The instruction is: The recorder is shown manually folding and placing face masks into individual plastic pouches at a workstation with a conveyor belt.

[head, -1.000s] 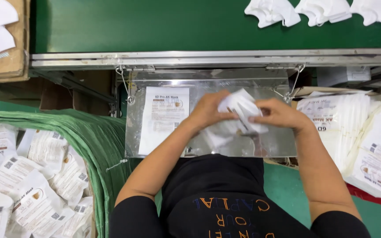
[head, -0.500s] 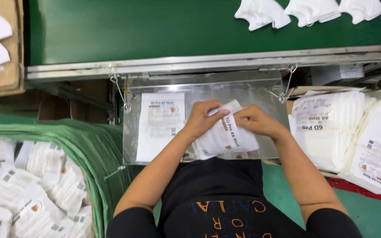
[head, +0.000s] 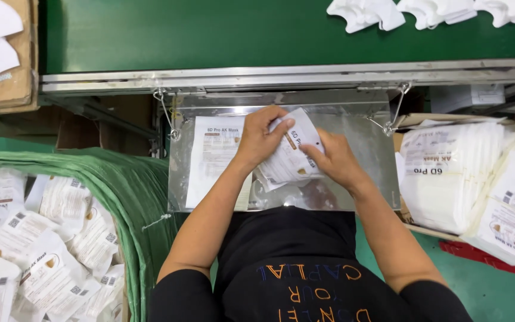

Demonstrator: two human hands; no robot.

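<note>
Head camera: your left hand [head: 261,138] and right hand [head: 335,162], both closed on a white mask pouch [head: 290,156], have lowered it since a second ago onto the steel tray [head: 365,134], beside the printed sheet [head: 214,156].

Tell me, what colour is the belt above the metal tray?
Dark green; the belt shows plainly in the head view.

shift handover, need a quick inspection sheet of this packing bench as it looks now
surface: metal tray hung by wire hooks from the rail, a printed sheet lying on it
job's things: white pouch above the tray
clutter: filled pouches in a green sack; flat pouch stack
hands: left hand and right hand both grip the pouch
cables: nothing seen
surroundings: green belt carrying white masks
</note>
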